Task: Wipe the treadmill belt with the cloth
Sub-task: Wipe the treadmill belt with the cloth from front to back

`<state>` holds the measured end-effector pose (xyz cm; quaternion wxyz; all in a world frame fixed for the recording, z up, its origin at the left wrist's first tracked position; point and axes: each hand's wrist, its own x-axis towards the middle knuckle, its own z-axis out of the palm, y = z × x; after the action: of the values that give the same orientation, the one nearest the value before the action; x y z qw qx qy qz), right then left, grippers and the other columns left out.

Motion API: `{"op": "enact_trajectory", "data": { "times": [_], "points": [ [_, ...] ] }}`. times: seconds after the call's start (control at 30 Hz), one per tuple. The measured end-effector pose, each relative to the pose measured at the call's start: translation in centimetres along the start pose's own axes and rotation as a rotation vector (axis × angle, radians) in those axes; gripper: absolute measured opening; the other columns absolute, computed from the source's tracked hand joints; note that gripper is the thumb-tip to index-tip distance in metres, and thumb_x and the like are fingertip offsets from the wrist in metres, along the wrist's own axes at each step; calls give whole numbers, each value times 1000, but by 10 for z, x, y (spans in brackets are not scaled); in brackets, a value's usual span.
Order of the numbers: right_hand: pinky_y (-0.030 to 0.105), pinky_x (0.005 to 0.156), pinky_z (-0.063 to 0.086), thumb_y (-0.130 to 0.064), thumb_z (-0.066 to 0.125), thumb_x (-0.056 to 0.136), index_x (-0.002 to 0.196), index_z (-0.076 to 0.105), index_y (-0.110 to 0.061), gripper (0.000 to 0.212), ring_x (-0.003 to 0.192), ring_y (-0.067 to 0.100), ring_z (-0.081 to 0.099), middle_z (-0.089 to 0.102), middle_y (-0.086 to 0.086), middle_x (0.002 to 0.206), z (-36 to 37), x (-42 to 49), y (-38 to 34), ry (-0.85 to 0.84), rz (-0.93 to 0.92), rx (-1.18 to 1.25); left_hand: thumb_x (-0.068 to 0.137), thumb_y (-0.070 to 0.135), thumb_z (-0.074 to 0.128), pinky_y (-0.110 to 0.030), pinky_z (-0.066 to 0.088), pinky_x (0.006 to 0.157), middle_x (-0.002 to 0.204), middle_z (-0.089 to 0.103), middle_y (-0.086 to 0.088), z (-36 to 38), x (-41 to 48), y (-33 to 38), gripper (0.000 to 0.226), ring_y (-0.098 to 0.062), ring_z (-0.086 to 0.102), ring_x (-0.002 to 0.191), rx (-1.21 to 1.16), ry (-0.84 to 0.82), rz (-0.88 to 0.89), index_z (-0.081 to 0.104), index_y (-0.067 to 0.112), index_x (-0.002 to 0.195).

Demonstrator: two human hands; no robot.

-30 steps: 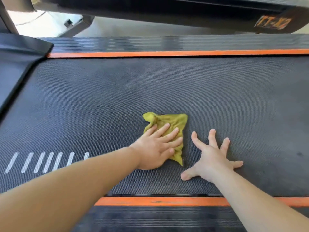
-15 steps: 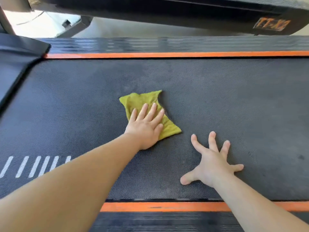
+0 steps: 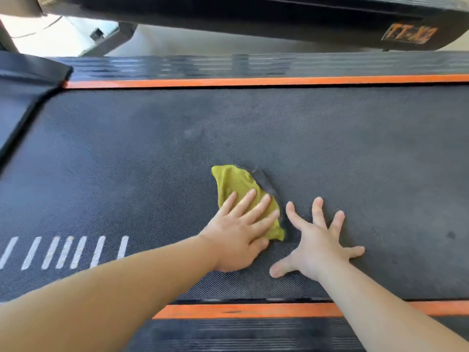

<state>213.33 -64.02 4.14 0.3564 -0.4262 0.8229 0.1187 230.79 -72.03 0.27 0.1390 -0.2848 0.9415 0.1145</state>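
Since half a second ago, the yellow-green cloth [image 3: 234, 185] and the left hand [image 3: 239, 236] on it have slid to the right and back toward the near edge, closing on the right hand [image 3: 321, 243], which has kept its place. Cloth now lies crumpled but flat on the treadmill belt [image 3: 342, 138], about mid-width, somewhat nearer the near edge than the far one. Its right edge shows a dark border; fold or shadow, cannot tell. Left hand: palm down, fingers straight and close together, pressing on the nearer half of the cloth, nothing pinched or gripped. The far end of the cloth sticks out beyond the fingertips. Right hand: palm down on bare belt, fingers and thumb straight and spread wide, holding nothing. Its index finger lies just beside the cloth's right edge; contact cannot be judged. Both forearms are bare. A row of white dashes [image 3: 63, 252] is printed on the belt, well to the left of the hands. An orange stripe [image 3: 253, 82] borders the belt's far edge and a second orange stripe [image 3: 253, 310] its near edge, each with a dark ribbed side rail [image 3: 228, 66] beyond. A dark cover [image 3: 22, 82] sits at far left. Above runs a black frame bearing an orange label [image 3: 409, 34], too blurred to read.
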Motion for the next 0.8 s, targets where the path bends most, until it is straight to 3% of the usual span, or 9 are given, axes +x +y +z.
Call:
{"op": "enact_trajectory", "data": {
  "times": [0.1, 0.2, 0.27, 0.4, 0.47, 0.63, 0.8],
  "points": [
    [88, 104, 11, -70, 95, 32, 144, -11, -74, 154, 149, 36, -38, -49, -15, 155, 0, 1, 1, -9, 4, 3, 105, 55, 6, -46, -16, 125, 170, -18, 11, -7, -5, -28, 60, -18, -23, 156, 59, -50, 197, -4, 42, 163],
    [89, 103, 10, -69, 96, 32, 143, -10, -75, 153, 148, 36, -38, -49, -16, 155, -1, -1, 0, -16, 0, 9, 91, 63, -14, -47, -11, 127, 170, -17, 13, -16, 9, -56, 74, -18, -20, 157, -10, -41, -44, -4, 43, 162],
    [89, 103, 10, -69, 96, 32, 143, -10, -75, 153, 148, 37, -38, -49, -15, 155, -1, -1, 1, -20, 0, 9, 92, 61, -14, -51, -12, 126, 170, -19, 11, -13, 8, -43, 73, -22, -22, 156, -12, -17, -128, -7, 41, 162],
    [89, 103, 10, -70, 95, 30, 142, -12, -76, 155, 148, 36, -39, -51, -16, 153, 0, 1, 0, -21, 4, 8, 104, 56, -2, -47, -21, 123, 170, -19, 11, -7, -21, -22, 61, -20, -29, 154, 0, -115, 241, -3, 40, 163],
    [89, 103, 10, -69, 96, 30, 142, -12, -76, 155, 148, 36, -40, -51, -16, 153, 0, 2, 0, -24, 8, 10, 105, 57, -1, -42, -20, 124, 170, -16, 14, -18, -10, -53, 61, -13, -26, 154, -11, -157, 297, 0, 40, 164],
    [89, 104, 9, -68, 96, 32, 142, -13, -76, 155, 147, 37, -40, -51, -16, 153, 0, 2, 1, -37, 1, 16, 97, 63, -4, -50, -8, 127, 170, -18, 11, -19, 21, -100, 67, -21, -18, 157, 65, 0, -171, -9, 45, 161],
    [88, 104, 10, -67, 96, 34, 142, -12, -76, 154, 148, 36, -40, -50, -17, 153, -1, 0, 0, -33, 6, 19, 96, 71, 8, -56, -11, 125, 169, -25, 10, -14, 9, -79, 71, -25, -26, 155, 14, -39, -149, -13, 48, 159]
  ]
}}
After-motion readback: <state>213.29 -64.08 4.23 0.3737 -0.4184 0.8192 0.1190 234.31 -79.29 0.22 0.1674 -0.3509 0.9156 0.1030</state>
